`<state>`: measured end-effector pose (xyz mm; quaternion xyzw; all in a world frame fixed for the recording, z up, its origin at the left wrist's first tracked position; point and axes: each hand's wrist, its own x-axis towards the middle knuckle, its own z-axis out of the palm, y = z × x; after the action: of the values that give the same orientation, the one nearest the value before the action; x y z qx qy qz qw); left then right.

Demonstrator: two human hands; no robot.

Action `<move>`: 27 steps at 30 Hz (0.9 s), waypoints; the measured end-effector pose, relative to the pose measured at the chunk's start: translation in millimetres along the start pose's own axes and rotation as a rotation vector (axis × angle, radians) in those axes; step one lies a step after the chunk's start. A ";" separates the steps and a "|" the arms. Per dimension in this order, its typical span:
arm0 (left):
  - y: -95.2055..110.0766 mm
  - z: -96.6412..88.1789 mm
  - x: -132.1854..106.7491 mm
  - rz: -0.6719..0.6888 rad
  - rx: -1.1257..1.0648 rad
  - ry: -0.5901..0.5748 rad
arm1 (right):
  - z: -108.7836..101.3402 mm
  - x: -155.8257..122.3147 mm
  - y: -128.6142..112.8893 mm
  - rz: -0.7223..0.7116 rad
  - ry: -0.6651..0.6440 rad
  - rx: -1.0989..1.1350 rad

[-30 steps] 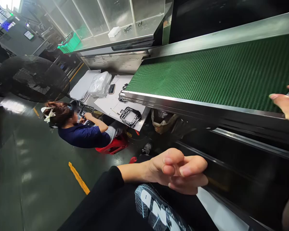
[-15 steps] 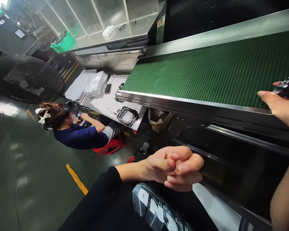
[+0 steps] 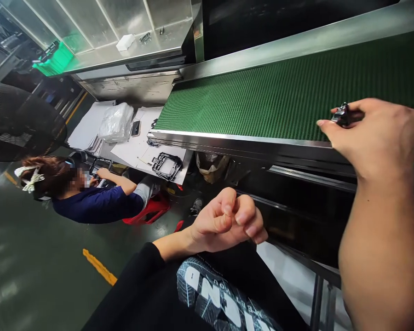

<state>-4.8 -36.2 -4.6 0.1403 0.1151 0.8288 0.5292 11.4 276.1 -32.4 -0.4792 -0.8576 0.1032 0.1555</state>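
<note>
The right hand (image 3: 376, 138) has come further in over the near edge of the green conveyor belt (image 3: 279, 96) since a second ago, fingers pinched on a small dark metal part (image 3: 342, 114) held just above the belt's steel rim. The left hand (image 3: 226, 223), now curled tighter into an empty loose fist, hangs above the person's lap, well apart from the part and below the conveyor frame. At the belt's far end a co-worker in a navy top (image 3: 96, 207) sits beside a white table (image 3: 141, 147) bearing a black plastic frame (image 3: 166, 165)
</note>
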 end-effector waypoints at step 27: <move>5.9 3.0 1.2 -0.055 0.065 0.063 | -4.0 -3.4 -5.0 0.063 -0.036 0.051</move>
<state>-9.2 -37.4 0.4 0.1282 0.1623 0.8137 0.5433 10.6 270.8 -27.7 -0.4998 -0.8419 0.1383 0.1490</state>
